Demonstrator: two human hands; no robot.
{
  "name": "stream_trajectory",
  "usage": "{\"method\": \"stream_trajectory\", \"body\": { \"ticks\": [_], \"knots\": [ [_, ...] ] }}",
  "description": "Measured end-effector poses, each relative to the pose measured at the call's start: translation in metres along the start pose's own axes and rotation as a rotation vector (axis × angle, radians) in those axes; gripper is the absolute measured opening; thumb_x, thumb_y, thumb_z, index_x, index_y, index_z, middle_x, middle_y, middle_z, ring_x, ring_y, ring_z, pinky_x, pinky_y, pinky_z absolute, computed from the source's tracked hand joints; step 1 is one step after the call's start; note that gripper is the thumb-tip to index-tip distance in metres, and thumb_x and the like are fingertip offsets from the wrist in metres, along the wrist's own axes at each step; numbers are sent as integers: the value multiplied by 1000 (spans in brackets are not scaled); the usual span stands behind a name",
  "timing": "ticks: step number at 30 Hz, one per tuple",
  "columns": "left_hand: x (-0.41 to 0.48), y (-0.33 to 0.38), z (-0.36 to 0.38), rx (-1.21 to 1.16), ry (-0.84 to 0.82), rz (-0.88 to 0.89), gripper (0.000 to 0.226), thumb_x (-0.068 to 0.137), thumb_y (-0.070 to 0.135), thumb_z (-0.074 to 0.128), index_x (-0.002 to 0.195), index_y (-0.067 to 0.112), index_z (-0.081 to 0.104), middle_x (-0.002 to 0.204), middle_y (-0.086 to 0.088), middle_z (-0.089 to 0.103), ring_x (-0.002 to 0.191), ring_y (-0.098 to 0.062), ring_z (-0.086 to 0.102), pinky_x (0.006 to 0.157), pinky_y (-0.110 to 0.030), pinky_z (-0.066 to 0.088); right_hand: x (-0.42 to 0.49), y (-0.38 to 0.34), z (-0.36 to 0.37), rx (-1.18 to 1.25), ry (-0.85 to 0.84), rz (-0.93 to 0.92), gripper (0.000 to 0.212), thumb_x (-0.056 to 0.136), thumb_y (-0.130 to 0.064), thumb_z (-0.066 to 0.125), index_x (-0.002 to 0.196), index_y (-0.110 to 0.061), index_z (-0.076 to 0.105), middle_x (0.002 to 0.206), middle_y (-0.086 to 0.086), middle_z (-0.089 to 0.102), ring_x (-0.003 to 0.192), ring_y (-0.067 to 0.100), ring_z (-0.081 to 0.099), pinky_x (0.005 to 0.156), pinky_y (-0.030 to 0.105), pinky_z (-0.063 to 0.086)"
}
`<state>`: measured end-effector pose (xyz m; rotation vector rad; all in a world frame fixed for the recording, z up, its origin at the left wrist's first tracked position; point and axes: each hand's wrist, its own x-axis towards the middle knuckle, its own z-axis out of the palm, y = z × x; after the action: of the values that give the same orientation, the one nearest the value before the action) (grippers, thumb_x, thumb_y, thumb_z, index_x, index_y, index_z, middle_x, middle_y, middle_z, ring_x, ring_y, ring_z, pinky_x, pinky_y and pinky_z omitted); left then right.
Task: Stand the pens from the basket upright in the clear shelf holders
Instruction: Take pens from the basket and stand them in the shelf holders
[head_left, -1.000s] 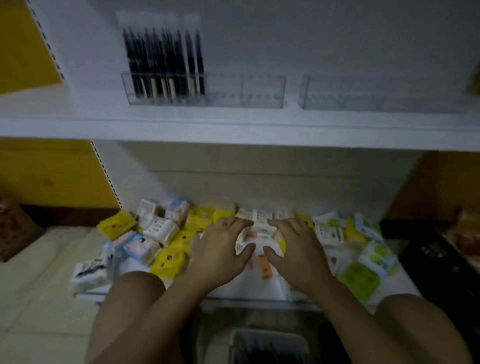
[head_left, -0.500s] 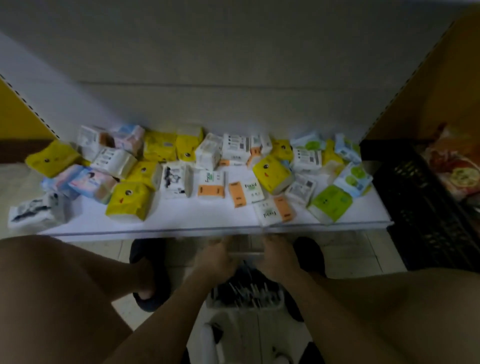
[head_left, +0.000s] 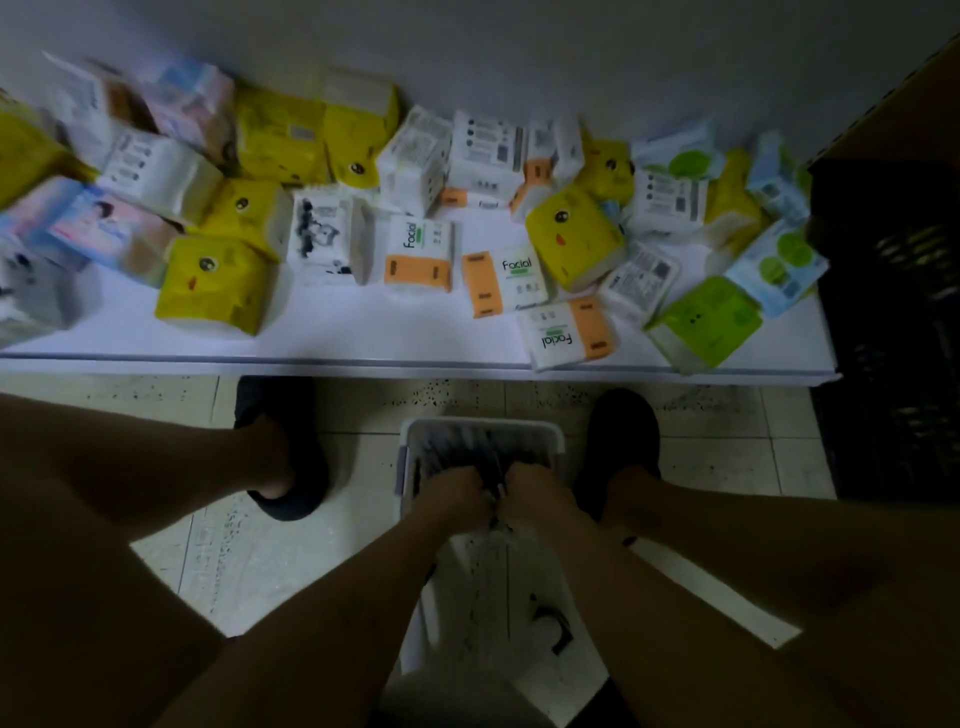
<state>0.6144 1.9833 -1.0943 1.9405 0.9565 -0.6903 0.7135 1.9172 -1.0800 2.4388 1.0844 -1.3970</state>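
A white basket stands on the tiled floor between my feet, with several dark pens lying in it. My left hand and my right hand are both down inside the basket, side by side, fingers curled into the pens. Dark pen bodies show between the two hands, gripped by both. The clear shelf holders are out of view above.
A low white shelf in front carries many tissue packs, yellow, white, orange and green. A black crate stands at the right. My dark shoes flank the basket on the tile floor.
My view has dropped from the upper shelf to the floor. Both hands left the tissue packs on the low shelf, went down into the basket and closed on pens.
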Motion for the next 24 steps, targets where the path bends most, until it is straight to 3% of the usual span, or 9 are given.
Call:
{"method": "stream_trajectory", "body": {
  "ticks": [2,4,6,8,12,17,20,24],
  "knots": [
    [3,-4,11,-25,4,-15,33,94,20,54,125,11,59,122,-11,62,109,-26,58,93,-33,48,3,-1,4,-22,-19,19,24,94,-20,56,114,-7,60,111,14,62,99,30,59,88,43,52],
    [0,-14,24,4,-7,-18,35,98,24,48,130,14,55,127,-12,59,113,-26,56,95,-34,48,5,2,10,-30,-22,23,24,93,-18,55,115,-7,58,113,13,59,101,31,58,86,41,51],
    [-2,-27,33,106,-56,-7,41,98,25,48,138,20,48,141,-10,48,127,-27,45,103,-36,43,6,10,20,-22,-20,20,26,94,-17,54,117,-7,57,117,15,58,105,32,56,85,39,48],
    [-4,-34,36,178,-98,18,49,96,26,51,144,24,41,150,-7,36,136,-28,34,109,-37,37,6,19,30,0,-41,17,30,98,-15,50,126,-6,55,128,17,55,117,33,52,94,35,45],
    [-1,-21,29,340,-185,35,58,97,38,47,151,30,26,160,-8,14,146,-35,10,118,-46,19,9,28,37,55,-143,-27,56,96,-11,51,148,-19,36,157,12,22,142,37,25,115,41,27],
    [8,-22,26,388,-214,-15,66,95,51,43,152,39,12,162,-2,-3,147,-34,-7,119,-53,4,13,28,38,-56,-243,-42,64,96,-19,52,152,-31,24,160,15,6,145,42,10,119,49,17],
    [8,-31,30,368,-220,-65,68,93,54,43,151,42,10,162,3,-1,148,-32,-8,116,-61,5,12,29,43,-41,-223,-20,62,99,-24,47,154,-28,19,160,16,3,146,40,6,119,51,13],
    [7,-31,31,336,-175,-63,65,94,48,45,151,39,16,162,2,7,148,-32,-3,115,-61,9,12,27,48,-59,-212,-10,66,100,-26,43,156,-25,9,160,16,0,146,39,4,120,48,9]
  ]
}}
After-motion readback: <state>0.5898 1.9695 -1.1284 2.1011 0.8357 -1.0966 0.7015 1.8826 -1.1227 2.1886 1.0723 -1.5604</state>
